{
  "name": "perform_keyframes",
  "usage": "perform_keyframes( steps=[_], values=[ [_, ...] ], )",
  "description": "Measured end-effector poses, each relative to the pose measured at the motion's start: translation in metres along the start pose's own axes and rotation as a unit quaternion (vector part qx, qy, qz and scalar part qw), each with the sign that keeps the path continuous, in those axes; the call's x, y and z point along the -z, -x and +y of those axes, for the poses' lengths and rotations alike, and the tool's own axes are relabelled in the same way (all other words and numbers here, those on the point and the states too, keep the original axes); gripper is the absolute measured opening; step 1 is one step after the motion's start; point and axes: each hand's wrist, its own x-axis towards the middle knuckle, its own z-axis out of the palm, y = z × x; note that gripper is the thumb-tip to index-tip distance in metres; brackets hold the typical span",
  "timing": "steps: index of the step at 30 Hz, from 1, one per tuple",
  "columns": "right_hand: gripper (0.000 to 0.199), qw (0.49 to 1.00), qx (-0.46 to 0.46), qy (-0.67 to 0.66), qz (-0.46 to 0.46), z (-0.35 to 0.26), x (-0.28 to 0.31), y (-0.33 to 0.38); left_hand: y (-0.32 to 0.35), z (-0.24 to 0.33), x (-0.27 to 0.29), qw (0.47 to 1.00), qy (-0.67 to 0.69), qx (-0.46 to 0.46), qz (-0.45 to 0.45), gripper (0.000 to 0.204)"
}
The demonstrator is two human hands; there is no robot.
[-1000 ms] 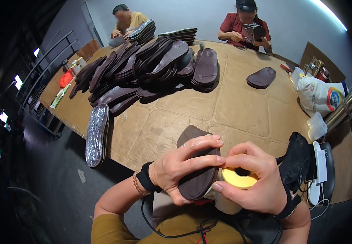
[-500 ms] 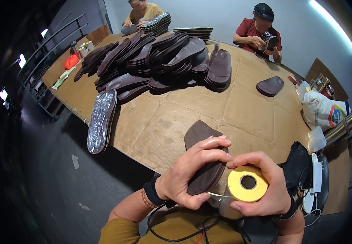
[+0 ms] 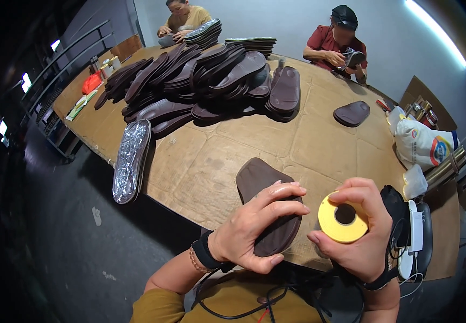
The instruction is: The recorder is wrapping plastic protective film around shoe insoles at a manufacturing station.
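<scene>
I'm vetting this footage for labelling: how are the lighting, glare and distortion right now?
Head view: the light tube at upper right is blown out to white; head view: glints break up the surface of the shiny sole-shaped piece; head view: the table's edges bow and the corners fall to black; head view: the yellow roll looks reasonably sharp.

A hand could pass over the middle of the table (image 3: 319,145), between the dark heap of soles (image 3: 190,89) blocking the upper left and the white bag (image 3: 419,137) and metal cylinder (image 3: 447,166) crowding the right edge. A lone sole (image 3: 351,113) interrupts the upper right. At lower centre, only a narrow gap separates the left hand (image 3: 252,226) from the yellow roll (image 3: 330,225).
</scene>
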Motion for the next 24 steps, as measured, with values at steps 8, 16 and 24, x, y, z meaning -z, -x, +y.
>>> perform_keyframes(
  steps=[8,16,24],
  values=[
    [0.047,1.0,0.008,0.004,-0.003,0.006,-0.009,-0.004,0.004,0.0,-0.002,1.0,-0.01,0.008,0.012,0.078],
    [0.045,1.0,-0.012,-0.002,-0.019,0.01,-0.013,-0.004,0.007,0.0,-0.004,1.0,-0.017,0.008,0.014,0.076],
    [0.045,0.999,-0.02,-0.009,-0.023,0.01,-0.018,-0.004,0.012,-0.004,-0.007,0.999,-0.012,-0.003,0.031,0.077]
  ],
)
